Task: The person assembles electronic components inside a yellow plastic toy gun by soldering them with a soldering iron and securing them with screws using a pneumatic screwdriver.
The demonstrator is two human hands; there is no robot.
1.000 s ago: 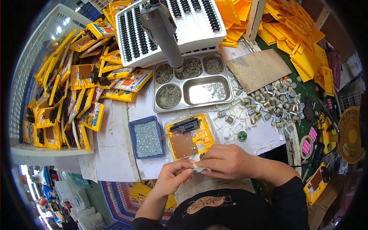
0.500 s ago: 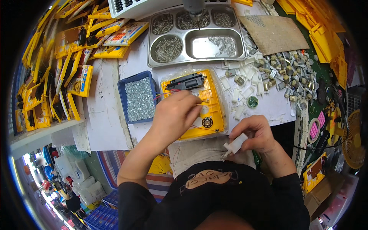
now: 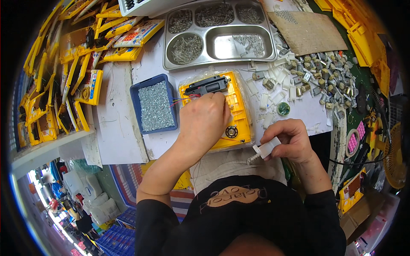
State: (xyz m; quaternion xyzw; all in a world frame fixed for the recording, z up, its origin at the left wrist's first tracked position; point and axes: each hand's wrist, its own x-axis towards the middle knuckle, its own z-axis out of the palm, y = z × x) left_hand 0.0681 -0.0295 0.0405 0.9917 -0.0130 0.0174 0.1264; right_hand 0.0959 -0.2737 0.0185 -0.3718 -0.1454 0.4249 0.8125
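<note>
My left hand (image 3: 205,119) is over a yellow plastic housing (image 3: 242,104), its fingers curled down and their tips hidden by the hand itself. What they pinch, if anything, does not show. A black plastic holder (image 3: 208,86) is set in the housing's upper part, with thin red wires (image 3: 181,100) beside it. Lower down sits a small round speaker (image 3: 231,132). My right hand (image 3: 292,138), at the housing's lower right, grips a white plastic part (image 3: 267,148) between thumb and fingers. From that part's left end a metal coil spring (image 3: 253,159) sticks out.
Left of the housing stands a blue bin (image 3: 174,123) of small metal pieces. Behind is a steel compartment tray (image 3: 200,65) with springs and small parts. Small motors (image 3: 329,81) and white plastic pieces lie heaped at right. Yellow cases (image 3: 87,87) are piled at left.
My left hand has shifted a little right and up over the housing, its fingers now more hidden. My right hand has turned the white part, showing the spring more clearly. The powered screwdriver above the tray has gone from view.
</note>
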